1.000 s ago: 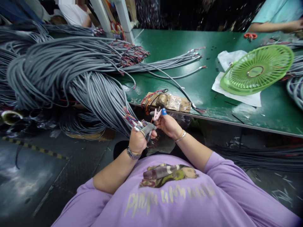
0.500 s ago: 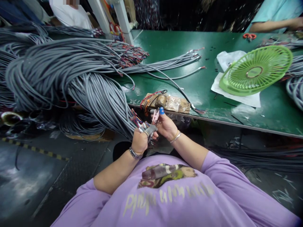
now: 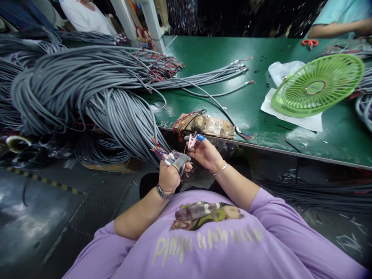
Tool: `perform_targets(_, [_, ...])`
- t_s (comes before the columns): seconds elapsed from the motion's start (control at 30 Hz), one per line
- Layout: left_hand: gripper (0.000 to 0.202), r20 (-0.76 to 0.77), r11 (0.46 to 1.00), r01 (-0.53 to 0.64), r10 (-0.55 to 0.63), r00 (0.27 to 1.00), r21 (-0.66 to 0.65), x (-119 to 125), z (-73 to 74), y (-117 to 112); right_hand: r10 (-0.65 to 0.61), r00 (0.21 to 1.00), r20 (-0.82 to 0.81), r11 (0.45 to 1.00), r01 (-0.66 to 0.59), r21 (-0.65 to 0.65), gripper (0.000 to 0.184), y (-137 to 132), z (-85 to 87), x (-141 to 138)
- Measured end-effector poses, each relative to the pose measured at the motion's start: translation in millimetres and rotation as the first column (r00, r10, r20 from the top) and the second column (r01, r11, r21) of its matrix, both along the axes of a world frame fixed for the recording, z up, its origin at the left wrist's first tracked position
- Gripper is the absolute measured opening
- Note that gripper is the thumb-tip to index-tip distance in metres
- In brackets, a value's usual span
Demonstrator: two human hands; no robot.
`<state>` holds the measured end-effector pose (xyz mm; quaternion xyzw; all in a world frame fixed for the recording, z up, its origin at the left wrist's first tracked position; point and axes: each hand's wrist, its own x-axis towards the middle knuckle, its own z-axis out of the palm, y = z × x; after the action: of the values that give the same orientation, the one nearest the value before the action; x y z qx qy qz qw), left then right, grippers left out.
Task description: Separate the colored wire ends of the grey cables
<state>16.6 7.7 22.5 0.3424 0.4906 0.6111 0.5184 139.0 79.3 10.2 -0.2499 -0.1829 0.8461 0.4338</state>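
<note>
Head view: your left hand (image 3: pixel 170 175) is closed around a bunch of cable ends (image 3: pixel 165 155), and their thin coloured wires come out above the fist, with white bands below them. A grey cover (image 3: pixel 180 161) is on the thumb of this hand. Your right hand (image 3: pixel 205 155) pinches a small pink clip (image 3: pixel 192 142) between its fingers, and a blue cover (image 3: pixel 200 137) is on one of its fingertips. The two hands are very near to each other, in front of your purple shirt (image 3: pixel 203 236); if the fingers touch, I cannot tell. The bunch is just before the edge of the green table (image 3: pixel 192 102), at the lower end of a large heap of grey cables (image 3: pixel 87 75). Beyond your right hand, a wooden board (image 3: pixel 228 129) with clear tape lies along the table edge, and one loose cable passes behind it, with bare wires at its right end. Farther to your right, a green fan (image 3: pixel 316 87) stands on white paper (image 3: pixel 309 121). Red scissors (image 3: pixel 310 43) lie behind the fan, near the arm of a person in a light blue sleeve (image 3: pixel 334 15).
</note>
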Motion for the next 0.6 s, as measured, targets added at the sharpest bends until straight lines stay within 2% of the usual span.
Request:
perform_targets(0.3, [0.018, -0.013, 0.999, -0.049, 0.048, 0.999, -0.014, 8, -2.6, 10, -0.028, 1.0, -0.01, 0.999, 0.027, -0.03, 0.037, 4, -6.6, -9])
perform_targets(0.4, [0.019, -0.022, 0.999, -0.043, 0.043, 0.999, -0.02, 7, -6.3, 10, -0.072, 0.997, -0.011, 0.996, 0.071, -0.058, 0.036, 5, -4.5, -13])
perform_targets(0.6, [0.021, -0.065, 1.0, -0.016, 0.016, 0.998, -0.003, 5, -10.6, 6, -0.068, 0.997, -0.042, 0.995, 0.065, -0.073, 0.038, 1, -1.7, -15])
